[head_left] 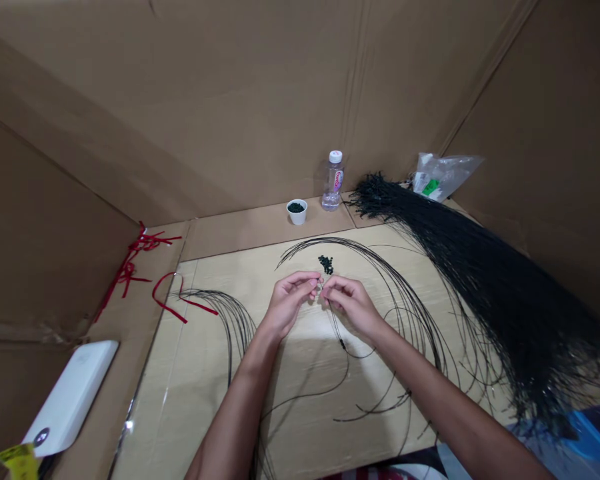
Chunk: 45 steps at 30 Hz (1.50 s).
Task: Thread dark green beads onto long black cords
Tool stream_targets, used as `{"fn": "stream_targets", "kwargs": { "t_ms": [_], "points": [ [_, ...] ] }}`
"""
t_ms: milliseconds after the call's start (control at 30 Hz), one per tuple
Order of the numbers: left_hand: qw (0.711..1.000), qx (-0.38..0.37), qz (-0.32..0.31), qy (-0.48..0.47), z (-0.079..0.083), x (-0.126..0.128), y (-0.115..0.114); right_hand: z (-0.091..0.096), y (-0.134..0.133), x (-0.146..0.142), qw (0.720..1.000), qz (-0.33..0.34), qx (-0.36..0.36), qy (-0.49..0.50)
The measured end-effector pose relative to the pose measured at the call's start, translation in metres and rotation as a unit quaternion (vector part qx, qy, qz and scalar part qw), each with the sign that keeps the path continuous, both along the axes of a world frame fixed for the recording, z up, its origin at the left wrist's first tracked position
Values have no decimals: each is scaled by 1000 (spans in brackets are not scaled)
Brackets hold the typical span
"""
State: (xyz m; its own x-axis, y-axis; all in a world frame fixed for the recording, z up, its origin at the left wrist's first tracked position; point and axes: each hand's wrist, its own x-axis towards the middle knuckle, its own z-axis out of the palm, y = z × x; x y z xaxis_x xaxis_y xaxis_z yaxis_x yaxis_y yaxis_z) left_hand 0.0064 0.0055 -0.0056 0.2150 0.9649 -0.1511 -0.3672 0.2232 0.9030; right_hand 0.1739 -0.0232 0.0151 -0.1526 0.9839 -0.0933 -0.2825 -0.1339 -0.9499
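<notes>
My left hand and my right hand meet at the middle of a cardboard sheet, fingertips pinched together. Between them they pinch a thin black cord that trails down toward me. Whether a bead sits at the pinch is too small to tell. A small heap of dark beads lies just beyond my fingers. Loose black cords arc around both hands.
A large bundle of black cords fans across the right side. At the back stand a white cup of beads, a water bottle and a plastic bag. Red ribbons and a white power bank lie left. Cardboard walls enclose everything.
</notes>
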Motion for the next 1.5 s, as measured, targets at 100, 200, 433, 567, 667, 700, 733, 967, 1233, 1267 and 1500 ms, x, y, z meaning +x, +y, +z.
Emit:
{"fn": "stream_targets", "kwargs": {
  "t_ms": [100, 200, 433, 567, 667, 700, 733, 967, 1233, 1267, 1500],
  "points": [
    [1000, 2, 0, 7, 0, 1, 0, -2, 0, 0, 1000, 6, -6, 7],
    [1000, 2, 0, 11, 0, 0, -1, -4, 1, 0, 1000, 3, -15, 13],
    [1000, -7, 2, 16, 3, 2, -1, -4, 1, 0, 1000, 0, -19, 16],
    [1000, -7, 7, 18, 5, 2, -2, -3, 1, 0, 1000, 0, -22, 18],
    [1000, -8, 7, 17, 4, 3, -2, -3, 0, 0, 1000, 2, -21, 10],
    [1000, -8, 7, 17, 4, 2, -2, -3, 0, 0, 1000, 3, -21, 9],
    [1000, -8, 6, 17, 3, 2, -2, -3, 0, 0, 1000, 3, -21, 9],
    [1000, -2, 3, 21, 1, 2, -1, -1, 0, 1, 1000, 2, -24, 7],
    [1000, -5, 4, 22, 1, 2, -1, -1, 0, 2, 1000, 0, -31, 1],
    [1000, -5, 4, 22, 0, 2, -1, -1, 1, 2, 1000, 1, -32, -1],
    [1000, -9, 1, 20, 1, 2, -2, 0, 0, 1, 999, -7, -39, 3]
  ]
}}
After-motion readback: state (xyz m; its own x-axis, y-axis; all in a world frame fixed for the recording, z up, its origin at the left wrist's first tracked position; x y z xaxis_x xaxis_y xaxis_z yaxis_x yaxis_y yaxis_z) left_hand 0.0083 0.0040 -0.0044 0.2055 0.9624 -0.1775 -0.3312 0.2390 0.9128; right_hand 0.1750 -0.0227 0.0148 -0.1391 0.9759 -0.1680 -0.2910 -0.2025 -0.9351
